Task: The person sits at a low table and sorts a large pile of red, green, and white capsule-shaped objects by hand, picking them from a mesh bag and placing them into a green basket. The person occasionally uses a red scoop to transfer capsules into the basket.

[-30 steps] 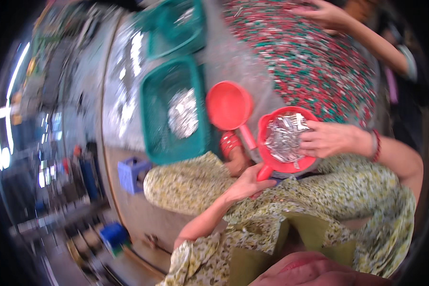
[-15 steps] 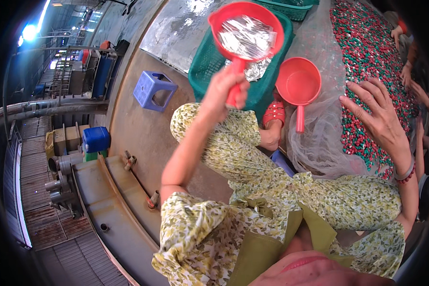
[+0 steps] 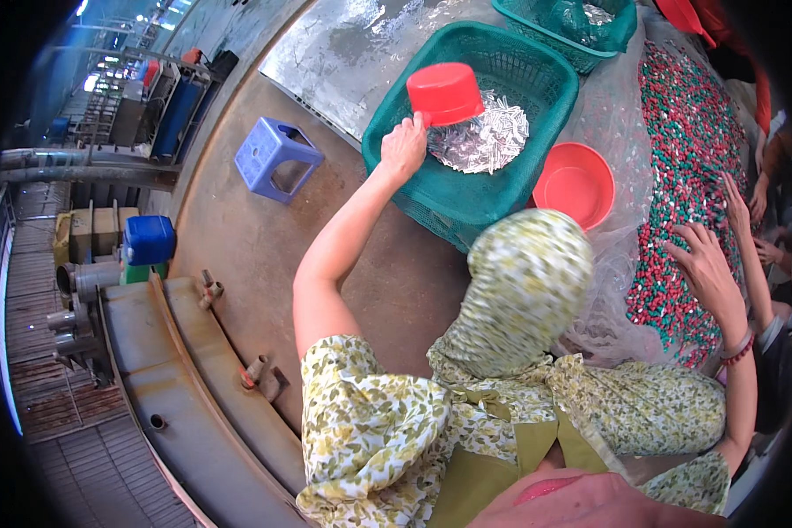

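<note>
Smooth glossy red plastic dipper (image 3: 445, 88) at twelve o'clock, shiny metallic-looking silvery pieces (image 3: 497, 134) at one, in matt green plastic basket (image 3: 537, 84), smooth blue plastic stool (image 3: 260, 160) at ten, matt cloth sleeve (image 3: 370, 396) at six

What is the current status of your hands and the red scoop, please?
Left hand gripping red scoop, tipped over green basket holding silver pieces. Right hand open, near red-and-green pile. Second red container beside basket, not under scoop.

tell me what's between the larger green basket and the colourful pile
In the head view, the unheld red pan and some pale sheeting lie between the basket and pile.
</note>
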Tool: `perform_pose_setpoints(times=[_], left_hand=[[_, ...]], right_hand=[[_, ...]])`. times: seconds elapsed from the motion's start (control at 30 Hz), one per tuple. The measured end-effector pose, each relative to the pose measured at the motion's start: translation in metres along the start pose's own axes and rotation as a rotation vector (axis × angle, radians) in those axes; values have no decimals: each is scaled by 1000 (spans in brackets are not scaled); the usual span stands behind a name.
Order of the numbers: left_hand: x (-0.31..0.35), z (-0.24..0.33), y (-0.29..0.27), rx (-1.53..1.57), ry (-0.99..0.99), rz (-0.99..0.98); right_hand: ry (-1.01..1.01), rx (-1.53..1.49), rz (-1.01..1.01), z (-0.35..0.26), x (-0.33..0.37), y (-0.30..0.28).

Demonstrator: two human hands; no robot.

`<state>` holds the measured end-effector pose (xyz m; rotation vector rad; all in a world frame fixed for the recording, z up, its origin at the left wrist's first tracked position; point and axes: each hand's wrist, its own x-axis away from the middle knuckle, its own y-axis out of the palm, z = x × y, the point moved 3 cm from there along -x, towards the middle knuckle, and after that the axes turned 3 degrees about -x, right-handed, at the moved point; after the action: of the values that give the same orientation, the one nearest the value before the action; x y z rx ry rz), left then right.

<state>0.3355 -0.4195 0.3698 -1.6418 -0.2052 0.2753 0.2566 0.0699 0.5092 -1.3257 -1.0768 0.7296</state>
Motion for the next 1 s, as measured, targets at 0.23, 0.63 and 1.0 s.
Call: perform_pose_setpoints(times=[0.23,0.63,1.0], left_hand=[[1,-7,4,344,-31,361],[15,3,31,1698,-457,-276],[19,176,-54,2129,108,-373]], right_hand=[[173,3,-30,57,-38,58],[709,-387,-26,95,-173,193],[770,-406,360,179,-90,113]])
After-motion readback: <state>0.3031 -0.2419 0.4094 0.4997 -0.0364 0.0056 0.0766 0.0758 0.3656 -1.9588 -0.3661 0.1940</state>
